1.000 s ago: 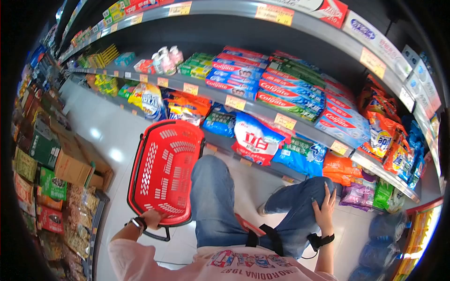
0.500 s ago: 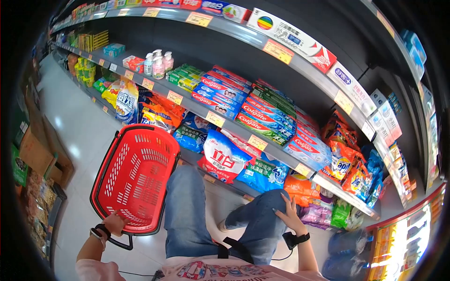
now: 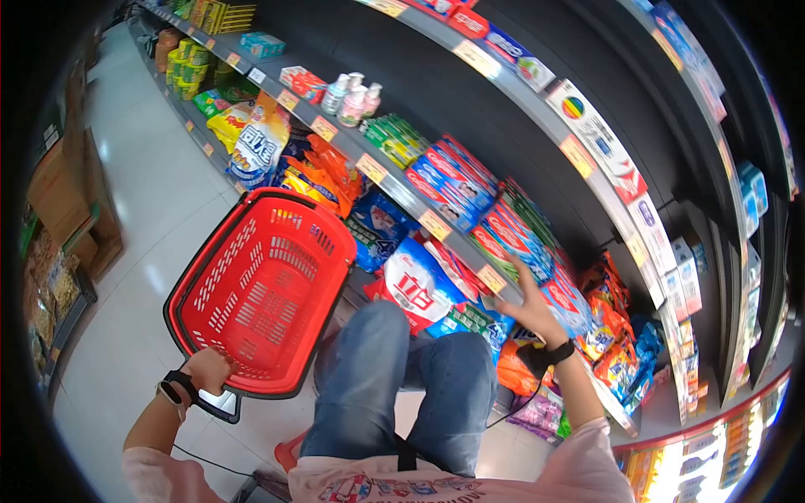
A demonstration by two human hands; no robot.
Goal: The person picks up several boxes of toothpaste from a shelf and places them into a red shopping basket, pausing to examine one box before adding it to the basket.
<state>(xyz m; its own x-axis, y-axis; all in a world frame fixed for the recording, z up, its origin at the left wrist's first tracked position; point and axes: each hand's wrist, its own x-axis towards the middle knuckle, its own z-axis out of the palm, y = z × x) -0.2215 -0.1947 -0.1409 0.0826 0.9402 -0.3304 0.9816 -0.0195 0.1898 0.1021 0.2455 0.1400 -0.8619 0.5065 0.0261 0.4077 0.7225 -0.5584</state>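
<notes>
My left hand point(image 3: 208, 369) is closed over the near rim of a red plastic basket point(image 3: 272, 306), whose inside holds nothing. A dark watch and band circle that wrist. My right hand point(image 3: 534, 310) is raised with its fingers apart and holds nothing, in front of the lower shelf edge. Colgate toothpaste boxes point(image 3: 453, 186) are stacked on the shelf just beyond it. Below that shelf, a white, red and blue detergent bag point(image 3: 412, 285) lies near my knees.
Pump bottles point(image 3: 352, 102) and price tags line the shelf point(image 3: 394, 189). Boxed toothpaste point(image 3: 591, 126) fills a higher shelf at right. Orange detergent bags point(image 3: 616, 369) are at lower right. Cardboard boxes point(image 3: 63, 193) stand at left, across the tiled aisle.
My right hand has left my knee and moved up to the shelf edge. The view has turned, and my legs are closer together. My left hand still grips the basket.
</notes>
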